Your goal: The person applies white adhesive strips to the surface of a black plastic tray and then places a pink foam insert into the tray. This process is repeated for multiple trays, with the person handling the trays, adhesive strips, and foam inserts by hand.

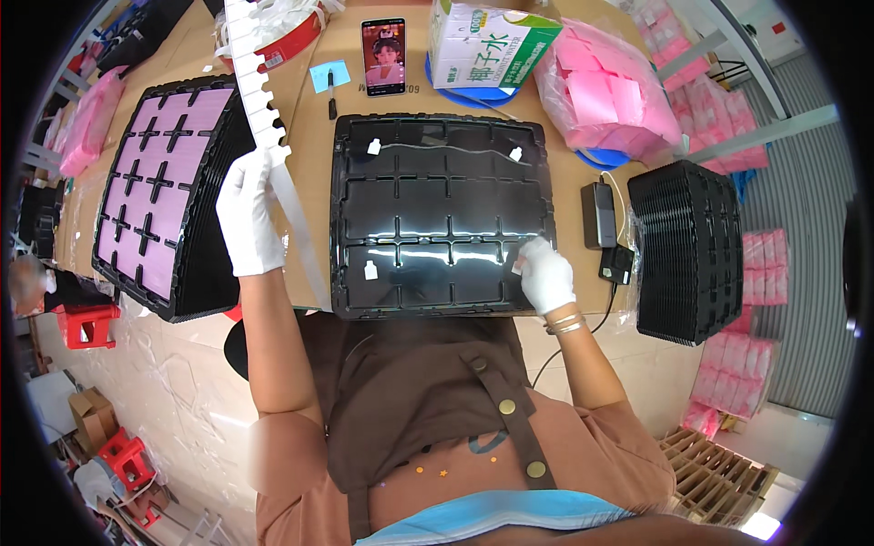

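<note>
A glossy black compartment tray [443, 214] lies on the cardboard-covered table in front of me. Three small white tags [370, 269] sit in its cells. My right hand [544, 273], in a white glove, presses another small white tag at the tray's lower right cell. My gloved left hand [246, 214] holds a long white notched strip [258, 86] that runs from the table's far edge down past the tray's left side.
A stack of black trays filled with pink sheets [164, 191] stands at the left. An empty tray stack [689, 246] is at the right. Behind are a phone [383, 56], a carton [487, 41], a pen [331, 94], bagged pink sheets [610, 86] and a power adapter [598, 214].
</note>
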The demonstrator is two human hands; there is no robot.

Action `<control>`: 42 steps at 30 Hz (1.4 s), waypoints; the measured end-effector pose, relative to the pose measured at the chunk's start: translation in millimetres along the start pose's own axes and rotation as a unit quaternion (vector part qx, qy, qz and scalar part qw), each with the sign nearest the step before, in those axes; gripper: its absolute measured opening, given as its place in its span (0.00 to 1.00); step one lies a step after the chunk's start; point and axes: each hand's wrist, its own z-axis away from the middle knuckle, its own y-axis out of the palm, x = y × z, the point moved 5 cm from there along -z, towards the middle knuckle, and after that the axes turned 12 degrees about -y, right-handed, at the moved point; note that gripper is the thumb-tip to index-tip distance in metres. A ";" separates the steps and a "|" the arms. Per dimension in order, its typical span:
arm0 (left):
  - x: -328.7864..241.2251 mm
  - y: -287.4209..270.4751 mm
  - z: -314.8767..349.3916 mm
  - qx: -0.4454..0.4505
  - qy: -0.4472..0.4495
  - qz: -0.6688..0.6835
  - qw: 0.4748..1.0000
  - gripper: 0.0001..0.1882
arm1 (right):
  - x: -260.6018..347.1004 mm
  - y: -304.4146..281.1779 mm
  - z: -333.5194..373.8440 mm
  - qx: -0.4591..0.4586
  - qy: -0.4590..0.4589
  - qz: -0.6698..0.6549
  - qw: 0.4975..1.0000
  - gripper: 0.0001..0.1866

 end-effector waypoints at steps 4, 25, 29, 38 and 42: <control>-23.2 -14.5 11.1 -0.141 0.178 -0.177 0.958 0.17 | -11.5 -12.4 15.8 -0.006 -0.006 -0.166 0.986 0.05; 117.4 -11.0 97.9 -0.012 0.118 -0.382 0.917 0.16 | -98.4 12.4 -184.3 0.016 0.075 -0.046 0.996 0.06; 120.8 -11.7 100.8 -0.023 0.149 -0.391 0.908 0.16 | -110.7 17.8 -189.9 0.078 0.070 -0.128 0.986 0.04; 123.1 -13.3 98.9 -0.027 0.156 -0.355 0.921 0.16 | -105.3 23.2 -193.4 0.047 0.081 -0.002 0.996 0.07; 122.0 -13.0 99.0 -0.025 0.145 -0.348 0.926 0.15 | -82.5 26.5 -187.0 -0.040 0.080 0.131 0.987 0.04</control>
